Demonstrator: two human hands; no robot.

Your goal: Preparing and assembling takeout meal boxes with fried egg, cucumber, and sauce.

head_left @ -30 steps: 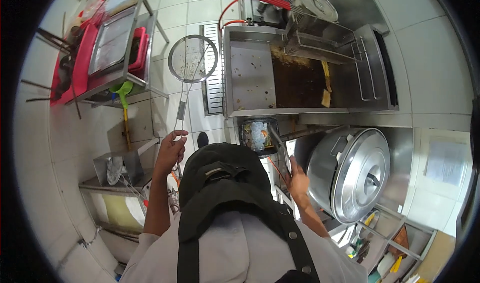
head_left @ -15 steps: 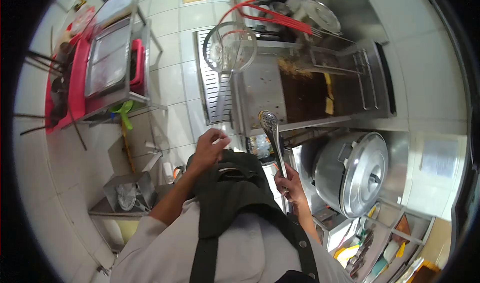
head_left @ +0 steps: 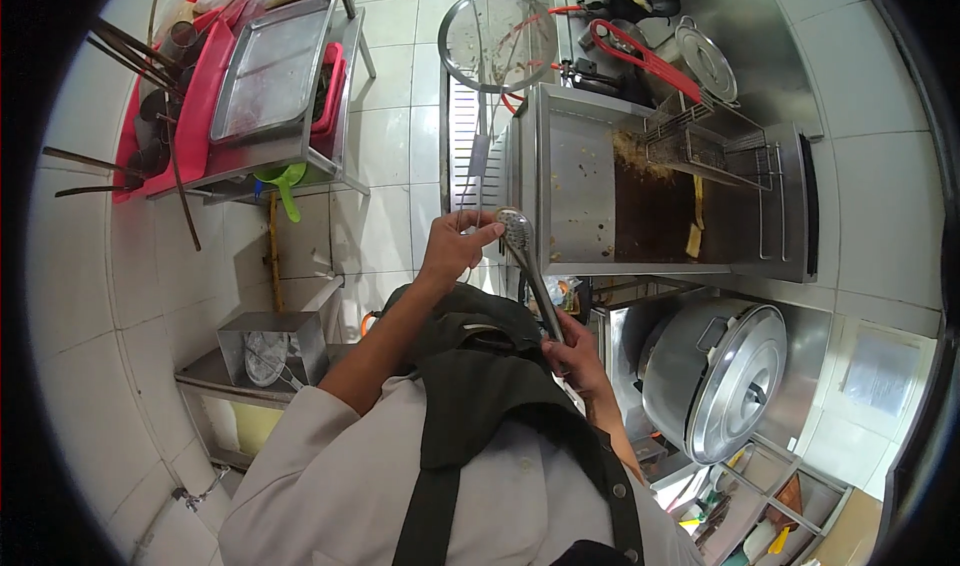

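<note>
A person in a pale jacket and dark apron [head_left: 470, 406] stands in a tiled kitchen, both hands raised in front of the body. The right hand [head_left: 578, 358], nearest the chest, is closed around the handle of a pair of metal tongs [head_left: 528, 266], whose perforated tip points up and away toward the fryer. Just beyond, the left hand [head_left: 455, 251] grips the lower end of the handle of a round wire skimmer [head_left: 497, 41]; the fingertips of this hand sit just beside the tongs' tip. The skimmer's mesh head is held high, well above both hands, over the near edge of the steel fryer [head_left: 660, 186]. Dark oil fills the fryer's open vat, and a wire fry basket [head_left: 715, 146] with a red handle rests across its far side. To the right stands a large lidded steel pot [head_left: 720, 376]. At left, a metal tray [head_left: 275, 66] lies on red crates.
</note>
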